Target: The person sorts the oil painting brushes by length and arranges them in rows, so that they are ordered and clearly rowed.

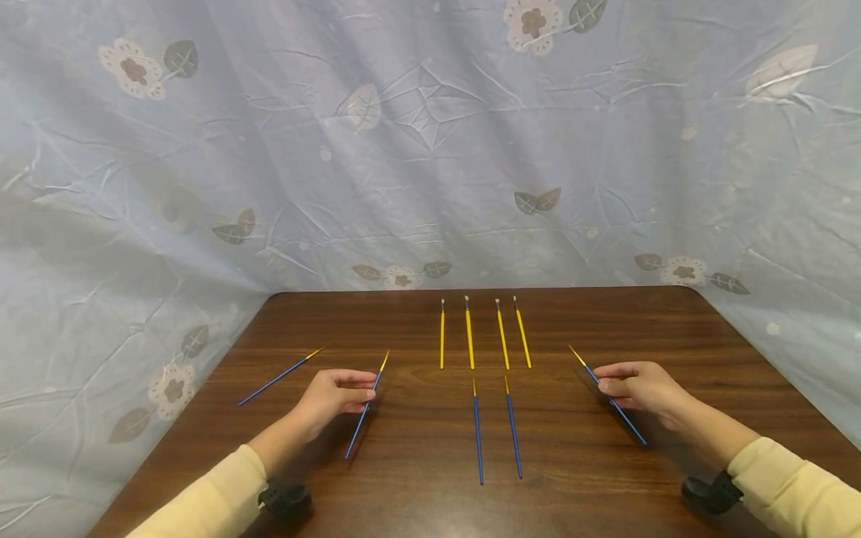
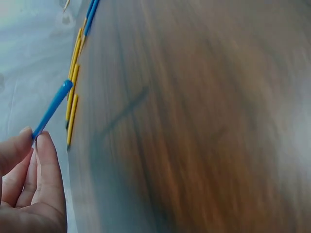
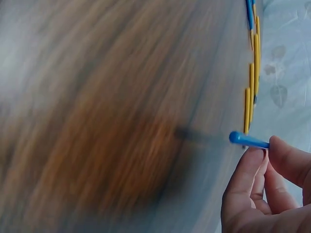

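Note:
My left hand [image 1: 332, 397] pinches a thin blue-handled paintbrush [image 1: 356, 432] with a yellow tip end, held slanted with the tip pointing away. In the left wrist view, the thumb and fingers grip this blue handle [image 2: 52, 109] with its rounded end sticking out. On the other side my right hand [image 1: 637, 388] pinches a matching blue paintbrush [image 1: 628, 423], tip leaning toward the middle; its rounded blue end [image 3: 247, 140] shows in the right wrist view. Between the hands, two more blue paintbrushes, a left one [image 1: 478, 437] and a right one [image 1: 514, 437], lie side by side on the table.
Several yellow-handled paintbrushes [image 1: 442, 340] lie in a row toward the far edge of the brown wooden table [image 1: 377, 321], bristles away from me. Another blue paintbrush [image 1: 276, 381] lies slanted left of my left hand. A floral curtain [image 1: 430, 187] hangs behind and around the table.

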The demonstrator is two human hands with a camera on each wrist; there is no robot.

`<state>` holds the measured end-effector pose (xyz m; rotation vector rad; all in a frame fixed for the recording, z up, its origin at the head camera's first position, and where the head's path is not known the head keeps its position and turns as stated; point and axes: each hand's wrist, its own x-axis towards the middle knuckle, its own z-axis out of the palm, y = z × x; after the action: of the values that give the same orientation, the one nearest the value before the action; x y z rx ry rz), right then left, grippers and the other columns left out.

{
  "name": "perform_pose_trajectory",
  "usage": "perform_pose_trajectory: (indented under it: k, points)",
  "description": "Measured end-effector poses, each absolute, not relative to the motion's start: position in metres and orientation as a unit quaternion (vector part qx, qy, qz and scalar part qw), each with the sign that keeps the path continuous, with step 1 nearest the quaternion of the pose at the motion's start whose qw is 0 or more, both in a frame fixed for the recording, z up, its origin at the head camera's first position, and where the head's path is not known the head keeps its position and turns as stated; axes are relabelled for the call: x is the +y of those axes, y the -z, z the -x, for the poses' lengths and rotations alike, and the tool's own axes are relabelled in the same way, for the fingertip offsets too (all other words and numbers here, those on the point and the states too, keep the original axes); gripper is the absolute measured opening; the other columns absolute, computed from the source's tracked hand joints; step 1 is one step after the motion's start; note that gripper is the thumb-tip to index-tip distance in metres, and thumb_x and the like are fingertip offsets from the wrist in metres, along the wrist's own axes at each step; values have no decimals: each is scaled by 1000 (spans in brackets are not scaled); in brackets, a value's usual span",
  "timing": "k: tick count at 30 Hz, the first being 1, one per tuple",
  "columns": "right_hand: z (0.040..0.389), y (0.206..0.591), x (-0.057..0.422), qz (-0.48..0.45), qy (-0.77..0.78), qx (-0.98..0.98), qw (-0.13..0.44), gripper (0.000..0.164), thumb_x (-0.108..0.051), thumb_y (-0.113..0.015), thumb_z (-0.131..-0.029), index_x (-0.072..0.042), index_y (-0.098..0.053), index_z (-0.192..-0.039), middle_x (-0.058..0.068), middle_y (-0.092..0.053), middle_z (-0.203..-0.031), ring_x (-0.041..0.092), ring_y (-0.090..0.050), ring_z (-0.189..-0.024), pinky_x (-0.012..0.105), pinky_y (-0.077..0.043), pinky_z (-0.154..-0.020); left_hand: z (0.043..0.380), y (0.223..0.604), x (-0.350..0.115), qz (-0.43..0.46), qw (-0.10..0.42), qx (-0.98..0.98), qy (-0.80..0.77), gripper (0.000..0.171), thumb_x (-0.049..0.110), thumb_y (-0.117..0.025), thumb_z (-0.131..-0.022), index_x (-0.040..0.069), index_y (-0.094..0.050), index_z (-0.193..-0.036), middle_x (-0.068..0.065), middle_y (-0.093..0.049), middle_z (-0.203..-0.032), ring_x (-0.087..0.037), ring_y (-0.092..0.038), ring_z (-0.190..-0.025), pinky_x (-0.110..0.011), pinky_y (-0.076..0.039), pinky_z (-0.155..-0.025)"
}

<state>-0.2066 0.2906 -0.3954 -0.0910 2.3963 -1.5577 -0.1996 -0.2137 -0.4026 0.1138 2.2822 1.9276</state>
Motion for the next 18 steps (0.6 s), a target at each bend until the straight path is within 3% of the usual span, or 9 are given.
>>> perform_pose_trajectory:
  k: [18]
  points:
    - [201,395,255,27,583,795,166,43,-8,-65,-93,14,-53,-128,14,-63,-113,18,-62,-97,33,-56,-78,190,406,-172,-63,125,719,-681,37,-8,-67,-85,-17,-58,-120,-27,-66,-108,-25,-68,-92,-36,-58,-77]
